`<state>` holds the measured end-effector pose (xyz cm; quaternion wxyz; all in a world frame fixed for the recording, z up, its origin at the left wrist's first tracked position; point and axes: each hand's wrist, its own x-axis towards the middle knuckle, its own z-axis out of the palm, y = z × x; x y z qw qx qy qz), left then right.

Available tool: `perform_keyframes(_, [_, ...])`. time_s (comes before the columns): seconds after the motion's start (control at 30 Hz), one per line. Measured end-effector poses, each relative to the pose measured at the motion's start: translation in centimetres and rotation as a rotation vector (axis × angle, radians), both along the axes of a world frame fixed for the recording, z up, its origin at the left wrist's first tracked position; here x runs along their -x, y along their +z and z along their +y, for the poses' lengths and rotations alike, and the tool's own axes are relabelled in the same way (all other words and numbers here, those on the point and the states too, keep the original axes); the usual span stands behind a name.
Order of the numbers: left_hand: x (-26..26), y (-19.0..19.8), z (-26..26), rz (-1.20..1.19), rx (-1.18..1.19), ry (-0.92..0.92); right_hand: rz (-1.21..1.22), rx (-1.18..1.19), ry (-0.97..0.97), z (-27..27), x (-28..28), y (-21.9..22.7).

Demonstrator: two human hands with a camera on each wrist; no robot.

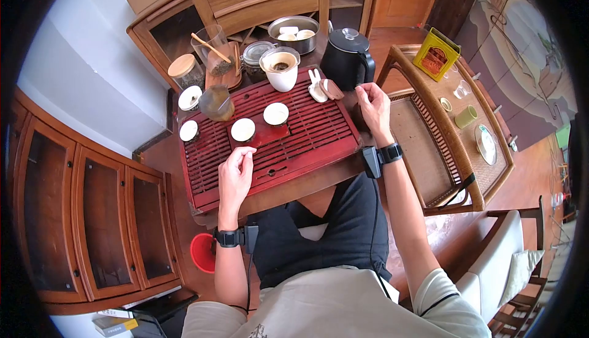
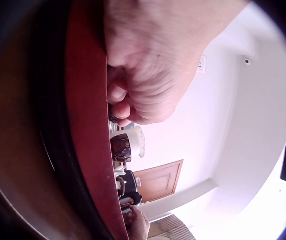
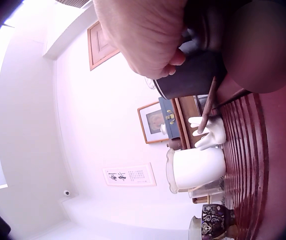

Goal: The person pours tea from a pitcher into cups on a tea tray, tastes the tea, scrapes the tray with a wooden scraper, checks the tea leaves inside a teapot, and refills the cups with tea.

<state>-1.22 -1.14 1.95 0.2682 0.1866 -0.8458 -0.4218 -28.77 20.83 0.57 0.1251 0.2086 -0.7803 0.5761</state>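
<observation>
My left hand is at the front of the red slatted tea tray, fingers loosely curled and holding nothing. Just beyond its fingertips is a white-topped cup, with a second cup to the right and a third cup to the left. My right hand, fingers bent, hovers by the handle of the black kettle. In the right wrist view its fingertips overlap the kettle. Left of that hand lie a white rabbit figurine and a flat brown piece.
A white pot with a strainer stands at the tray's back, and a tinted glass pitcher at its left. Behind are lidded jars and a metal pot. A wicker cart stands right; a red bucket sits on the floor.
</observation>
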Motion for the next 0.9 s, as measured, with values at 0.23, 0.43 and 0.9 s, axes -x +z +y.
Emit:
perform_keyframes(0.23, [0.17, -0.17, -0.01, 0.019, 0.048, 0.002, -0.01, 0.037, 0.044, -0.1, 0.38, -0.26])
perform_keyframes(0.43, [0.13, -0.1, 0.05, 0.018, 0.039, -0.001, -0.021, 0.03, 0.04, -0.13, 0.49, -0.27])
perform_keyframes(0.9, [0.05, 0.05, 0.03, 0.001, 0.027, -0.001, -0.014, -0.007, 0.029, -0.11, 0.81, -0.46])
